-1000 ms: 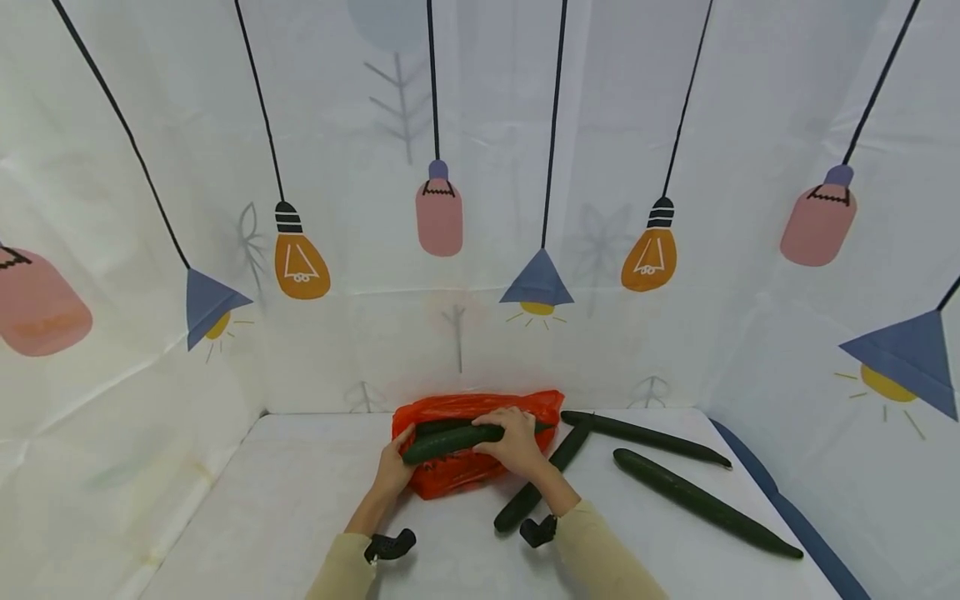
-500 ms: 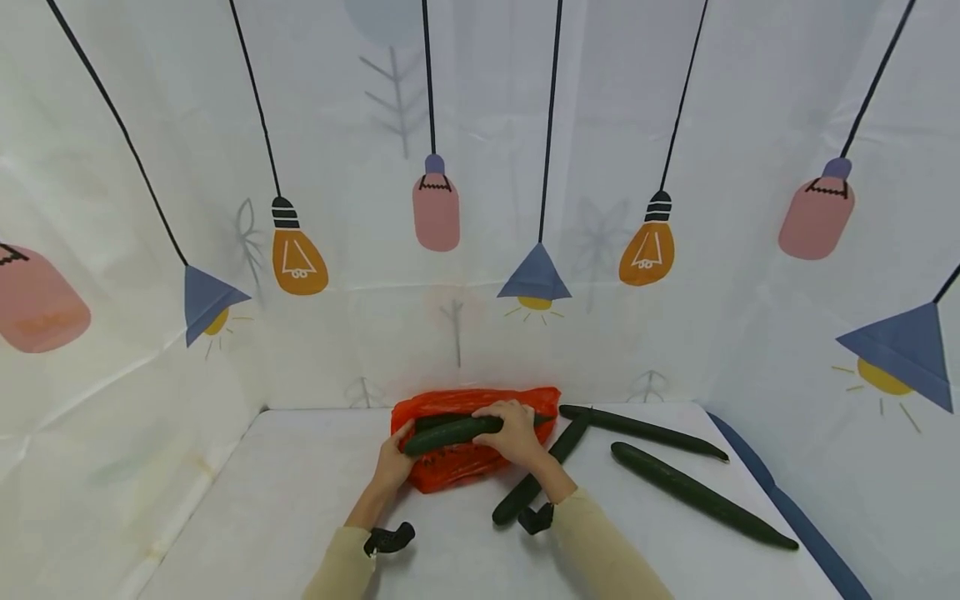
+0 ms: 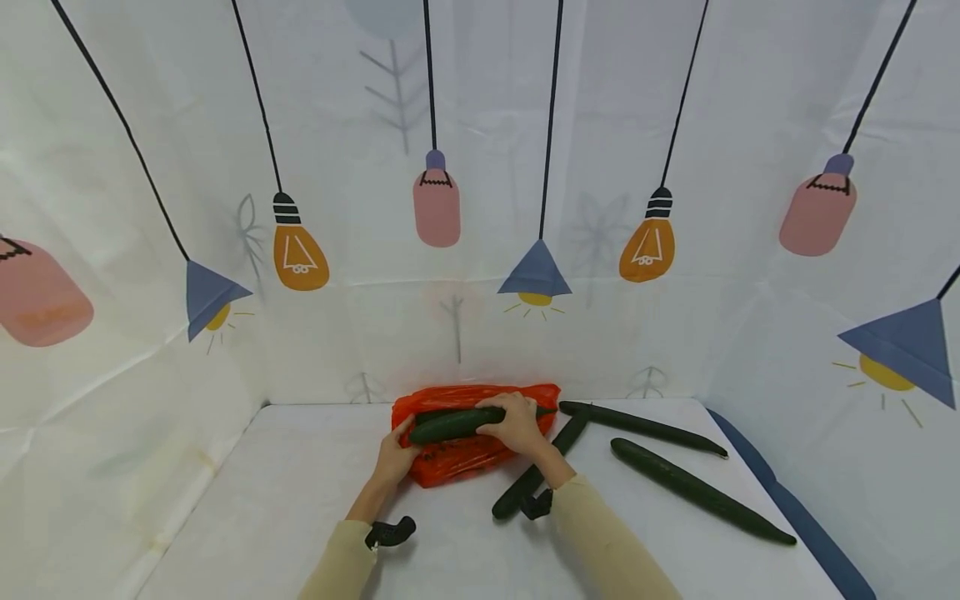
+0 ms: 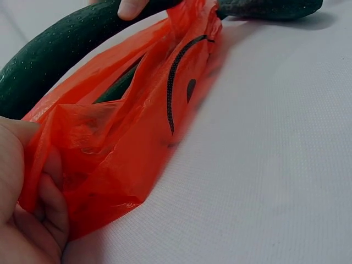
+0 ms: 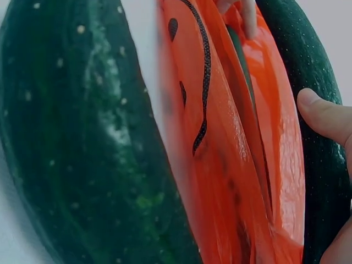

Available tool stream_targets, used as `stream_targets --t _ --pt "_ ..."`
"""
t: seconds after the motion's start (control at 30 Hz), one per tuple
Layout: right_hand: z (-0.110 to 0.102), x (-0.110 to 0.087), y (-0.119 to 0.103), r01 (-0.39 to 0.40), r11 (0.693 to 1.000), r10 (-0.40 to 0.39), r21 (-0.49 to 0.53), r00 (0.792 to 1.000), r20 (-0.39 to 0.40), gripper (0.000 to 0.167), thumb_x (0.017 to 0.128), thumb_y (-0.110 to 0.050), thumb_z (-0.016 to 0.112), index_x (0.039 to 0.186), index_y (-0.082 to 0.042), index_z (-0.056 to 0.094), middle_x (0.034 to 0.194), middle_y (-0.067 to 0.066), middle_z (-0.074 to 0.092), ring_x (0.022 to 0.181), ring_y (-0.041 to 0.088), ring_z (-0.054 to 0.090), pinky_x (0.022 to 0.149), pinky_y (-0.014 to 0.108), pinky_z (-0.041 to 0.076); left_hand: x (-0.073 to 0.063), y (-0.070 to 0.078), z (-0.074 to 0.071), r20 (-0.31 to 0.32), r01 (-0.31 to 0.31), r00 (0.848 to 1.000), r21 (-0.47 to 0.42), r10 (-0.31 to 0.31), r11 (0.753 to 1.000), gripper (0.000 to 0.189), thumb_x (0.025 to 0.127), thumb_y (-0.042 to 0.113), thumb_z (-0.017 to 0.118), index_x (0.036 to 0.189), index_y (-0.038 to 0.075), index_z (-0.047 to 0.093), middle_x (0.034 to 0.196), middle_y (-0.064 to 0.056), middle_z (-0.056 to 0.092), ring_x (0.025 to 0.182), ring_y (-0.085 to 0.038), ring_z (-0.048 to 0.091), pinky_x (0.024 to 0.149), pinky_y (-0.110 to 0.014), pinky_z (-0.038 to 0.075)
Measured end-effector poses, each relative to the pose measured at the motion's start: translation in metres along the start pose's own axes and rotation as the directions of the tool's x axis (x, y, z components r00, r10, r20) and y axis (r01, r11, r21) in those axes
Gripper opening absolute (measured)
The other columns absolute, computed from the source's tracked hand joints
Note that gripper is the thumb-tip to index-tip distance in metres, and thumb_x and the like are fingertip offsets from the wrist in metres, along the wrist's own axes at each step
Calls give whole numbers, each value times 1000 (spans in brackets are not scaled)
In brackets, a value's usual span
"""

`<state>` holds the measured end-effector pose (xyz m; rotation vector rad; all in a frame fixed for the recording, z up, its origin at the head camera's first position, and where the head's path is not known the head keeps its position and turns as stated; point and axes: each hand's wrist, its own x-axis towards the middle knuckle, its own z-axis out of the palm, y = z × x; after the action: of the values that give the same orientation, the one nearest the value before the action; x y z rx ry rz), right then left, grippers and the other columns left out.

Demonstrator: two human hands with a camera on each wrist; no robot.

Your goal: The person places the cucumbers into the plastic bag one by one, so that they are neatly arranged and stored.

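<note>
An orange-red plastic bag (image 3: pixel 480 450) lies on the white table near the back wall. My left hand (image 3: pixel 395 454) pinches the bag's left edge (image 4: pixel 60 187). My right hand (image 3: pixel 519 422) grips a dark green cucumber (image 3: pixel 450 425) and holds it over the bag's mouth. A second cucumber shows inside the bag (image 4: pixel 118 87). In the right wrist view my thumb (image 5: pixel 324 118) presses the held cucumber (image 5: pixel 313 93) beside the orange plastic (image 5: pixel 231 154), and another cucumber (image 5: pixel 82 143) fills the left.
Three more long cucumbers lie on the table to the right: one (image 3: pixel 532 479) under my right forearm, one (image 3: pixel 645 427) near the back wall, one (image 3: pixel 701 492) further right. White printed cloth walls enclose the table (image 3: pixel 262 500). A blue strip (image 3: pixel 795 517) runs along the right edge.
The held cucumber and my right hand have shifted slightly toward the back, over the bag. My left hand stays on the bag's left edge.
</note>
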<state>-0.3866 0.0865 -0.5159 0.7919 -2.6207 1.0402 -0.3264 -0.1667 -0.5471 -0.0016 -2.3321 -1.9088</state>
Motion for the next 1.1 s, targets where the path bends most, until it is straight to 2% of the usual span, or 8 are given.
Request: stream_targets --t 0.07,0.17,0.23,0.3,0.43,0.73,1.1 --pt "1 1 0 -10 1000 10 -5 1000 6 44 76 -34 82 116 -19 73 117 -3 66 104 22 51 87 49 27 1 -2 0 -5 -12 1000 19 12 1000 69 77 -14 58 143 -11 37 144 -31 38 129 -40 35 99 -46 39" --pt "2 3 -3 -10 1000 10 -2 1000 6 43 76 -33 82 115 -19 73 116 -3 67 104 22 51 87 50 27 -1 -1 1 -7 -18 1000 21 18 1000 69 77 -14 58 143 -11 36 144 -31 38 128 -40 36 101 -46 38" --pt "3 4 -4 -9 1000 9 5 1000 1 43 75 -32 83 114 -19 73 116 -2 67 105 23 52 87 50 27 4 -11 2 -13 -19 1000 21 20 1000 70 78 -13 58 144 -10 35 145 -30 37 129 -40 36 103 -48 36" --pt "3 5 -4 -13 1000 13 5 1000 0 43 75 -33 83 114 -20 73 116 -3 67 104 22 52 87 49 27 5 -11 3 -19 -2 1000 15 3 1000 70 78 -13 58 145 -9 35 146 -29 37 131 -40 35 105 -52 33" --pt "6 5 1 -24 1000 24 -9 1000 8 43 74 -34 83 114 -22 73 114 -4 67 102 21 51 86 49 28 12 -28 4 -44 7 999 26 -5 1000 72 78 -11 59 146 -4 37 148 -22 39 132 -34 34 105 -48 33" --pt "13 7 7 -41 999 41 10 999 17 43 74 -34 84 114 -21 73 114 -4 67 102 21 51 85 48 28 11 -29 4 -39 18 999 1 -18 1000 72 77 -9 58 146 -3 38 149 -20 38 133 -31 32 104 -47 33" --pt "20 6 13 -49 999 49 -7 999 19 40 73 -32 84 111 -24 73 115 -4 67 105 22 52 88 50 28 13 -32 4 -38 3 999 8 -3 1000 71 78 -10 56 146 -4 38 149 -21 38 136 -34 28 108 -50 28"
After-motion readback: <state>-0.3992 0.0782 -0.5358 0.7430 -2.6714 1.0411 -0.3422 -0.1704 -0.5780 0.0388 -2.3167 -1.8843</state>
